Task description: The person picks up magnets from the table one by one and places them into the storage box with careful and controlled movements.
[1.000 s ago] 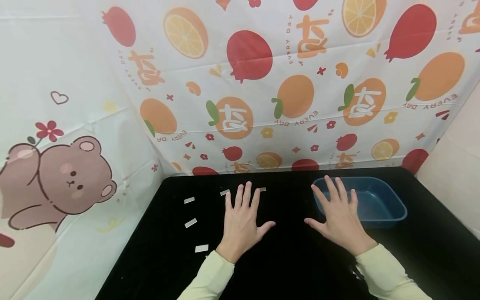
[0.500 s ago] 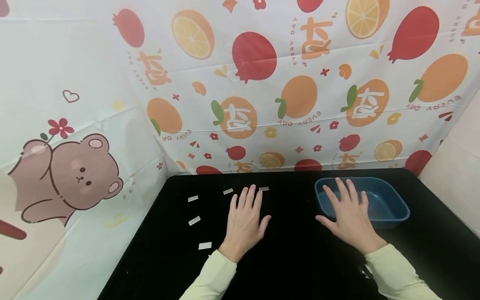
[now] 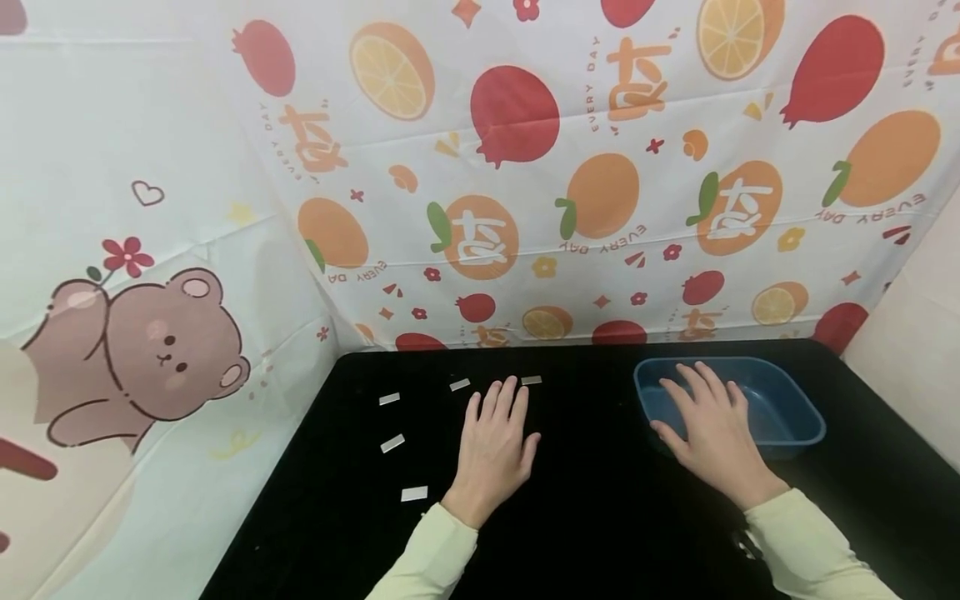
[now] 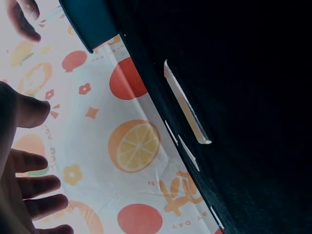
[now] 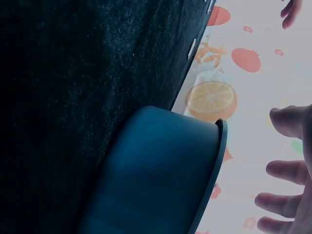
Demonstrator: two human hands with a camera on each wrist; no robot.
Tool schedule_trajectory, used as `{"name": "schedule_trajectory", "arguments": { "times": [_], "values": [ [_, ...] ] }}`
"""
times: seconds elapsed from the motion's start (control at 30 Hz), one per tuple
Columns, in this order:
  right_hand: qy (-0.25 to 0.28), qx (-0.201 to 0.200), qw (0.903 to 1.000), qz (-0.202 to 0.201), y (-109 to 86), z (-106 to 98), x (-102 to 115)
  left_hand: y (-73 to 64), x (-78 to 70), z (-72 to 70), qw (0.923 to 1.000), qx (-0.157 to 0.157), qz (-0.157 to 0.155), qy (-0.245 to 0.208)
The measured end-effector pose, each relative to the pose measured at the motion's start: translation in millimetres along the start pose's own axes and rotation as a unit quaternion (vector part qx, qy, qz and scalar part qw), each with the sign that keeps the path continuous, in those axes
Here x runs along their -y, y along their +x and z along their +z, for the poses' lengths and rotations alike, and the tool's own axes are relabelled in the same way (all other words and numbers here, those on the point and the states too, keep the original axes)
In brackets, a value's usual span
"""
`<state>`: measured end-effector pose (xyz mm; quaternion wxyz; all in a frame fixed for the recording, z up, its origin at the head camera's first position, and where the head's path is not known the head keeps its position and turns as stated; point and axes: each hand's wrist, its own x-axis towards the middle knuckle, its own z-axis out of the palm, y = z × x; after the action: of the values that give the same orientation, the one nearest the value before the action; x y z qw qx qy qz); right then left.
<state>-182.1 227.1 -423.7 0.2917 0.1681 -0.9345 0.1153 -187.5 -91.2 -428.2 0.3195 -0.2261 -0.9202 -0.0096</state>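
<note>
My left hand [image 3: 491, 450] hovers palm down over the black table, fingers straight and close together, holding nothing. Near it lie several small, flat, whitish rectangular pieces: one close to the wrist [image 3: 414, 494], others further left [image 3: 392, 443] and at the back [image 3: 460, 384], and one just beyond the fingertips [image 3: 531, 380]. A pale strip-like piece [image 4: 185, 105] shows large in the left wrist view. With fingers slightly bent and apart, my right hand [image 3: 716, 437] is held above the near left part of a blue plastic basin [image 3: 783, 412], gripping nothing. The basin's side wall [image 5: 161, 165] fills the lower right wrist view.
The black table [image 3: 592, 517] ends at a fruit-printed cloth [image 3: 540, 192] behind. A bear-printed cloth [image 3: 172, 333] hangs at the left, and a pale surface [image 3: 907, 333] at the right. A small shiny object [image 3: 742, 546] lies partly behind the right sleeve.
The head view has shifted slightly. My right hand has moved right, further over the basin, its fingers less spread. The left thumb has come in toward the fingers. The pieces lie as before.
</note>
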Motion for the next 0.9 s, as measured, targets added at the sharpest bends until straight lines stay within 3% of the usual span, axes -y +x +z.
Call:
{"name": "schedule_trajectory", "arguments": {
  "times": [0.43,0.73,0.9],
  "values": [
    [0.014,0.019,0.9997,-0.004,1.8,-1.8,-11.8,2.0,-1.9,6.0,0.9997,0.016,-0.010,-0.016],
    [0.030,0.050,0.9981,0.021,5.7,-6.8,-22.0,7.1,-6.1,8.3,0.9989,0.031,-0.010,-0.035],
    [0.037,0.060,0.9968,0.039,5.8,-11.5,-26.6,10.5,-8.9,11.0,0.9972,0.029,-0.005,-0.068]
  ]
}}
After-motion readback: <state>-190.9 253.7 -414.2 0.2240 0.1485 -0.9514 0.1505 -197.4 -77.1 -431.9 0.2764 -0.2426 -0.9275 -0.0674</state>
